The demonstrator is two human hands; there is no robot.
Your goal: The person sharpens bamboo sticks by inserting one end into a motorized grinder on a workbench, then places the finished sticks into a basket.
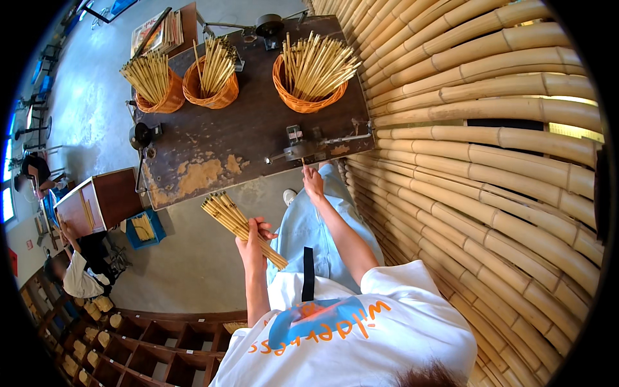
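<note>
One bamboo wall (490, 187) curves along my whole right side, and beside it stands the dark, worn table (258, 135) in front of me. Three baskets (309, 104) line its far side, each packed with sticks on end. At the table's near edge, toward the wall, sits a round metal fixture (298, 151).

Off the table's near edge, to the left of my legs, I hold a bundle (222, 211) in my left hand (251, 236). Its long axis slants from far left to near right, so its far end points left of the fixture. My left thumb and fingers are closed around it toward its near end, some fingertips lifting loose on the right.

My right hand (313, 183) is the nearer one to the fixture, just short of it, ahead and to the right of the bundle. Those fingers look pressed together, pinching one stick (304, 163); the little that shows runs away from me toward the fixture, but I cannot tell whether its tip is inside.
</note>
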